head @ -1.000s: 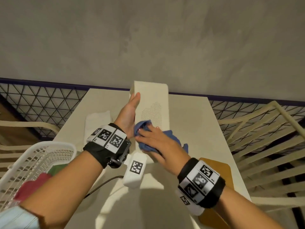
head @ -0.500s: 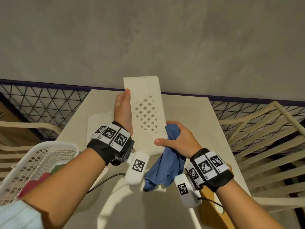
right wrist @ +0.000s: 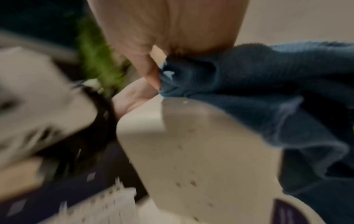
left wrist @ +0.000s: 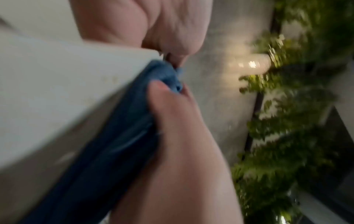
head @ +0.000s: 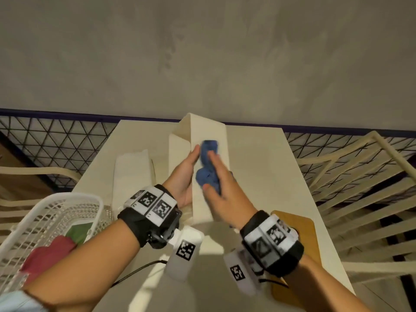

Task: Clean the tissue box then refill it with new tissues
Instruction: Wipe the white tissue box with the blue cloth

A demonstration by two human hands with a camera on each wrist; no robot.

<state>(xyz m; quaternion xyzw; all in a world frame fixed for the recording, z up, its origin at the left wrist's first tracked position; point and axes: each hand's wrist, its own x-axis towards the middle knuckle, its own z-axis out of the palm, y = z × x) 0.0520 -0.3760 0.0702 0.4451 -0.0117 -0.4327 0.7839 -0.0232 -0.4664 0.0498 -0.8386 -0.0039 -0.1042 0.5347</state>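
Observation:
My left hand (head: pixel 183 176) holds a cream tissue box (head: pixel 216 136) up off the table, tilted, gripping its left edge with the thumb on the near side. My right hand (head: pixel 217 176) holds a bunched blue cloth (head: pixel 208 154) and presses it on the box's upward face. In the left wrist view the cloth (left wrist: pixel 124 128) lies between the box (left wrist: pixel 67 91) and my right hand's fingers (left wrist: pixel 172 121). The right wrist view is blurred; it shows the cloth (right wrist: pixel 258 91) bunched on the speckled box wall (right wrist: pixel 191 151). A stack of white tissues (head: pixel 131 172) lies on the table to the left.
The pale table (head: pixel 258 176) stands against a grey wall. A white mesh basket (head: pixel 45 221) with red and green items sits at the near left. A wooden board (head: pixel 299 230) lies at the near right. Slatted chairs (head: pixel 360 188) flank the table.
The box has been turned from its dotted face to a plain side. My right hand has brought the cloth from the box's lower right corner up onto that side.

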